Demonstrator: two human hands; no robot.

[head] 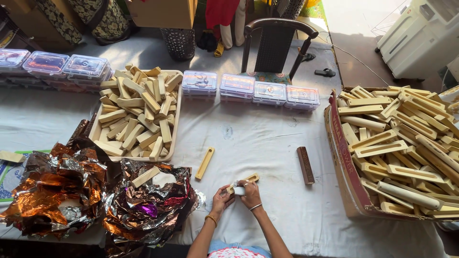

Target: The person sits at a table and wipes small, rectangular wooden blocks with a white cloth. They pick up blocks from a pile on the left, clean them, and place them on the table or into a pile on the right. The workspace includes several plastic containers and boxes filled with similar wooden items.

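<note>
Both hands met low over the white-covered desk [267, 157], near the front edge. The left hand [221, 198] pinched a small white piece [239, 190] with its fingers [226, 192], and the right hand [251, 195] curled its fingers around a slotted wooden block [245, 180] tilted between them. Another slotted block [204, 163] lay just above, a dark wrapped bar [305, 165] to the right. A tray [175, 129] of wooden pieces sat to the upper left, crumpled foil [143, 208] on the left, and a cardboard box [345, 167] of blocks on the right
</note>
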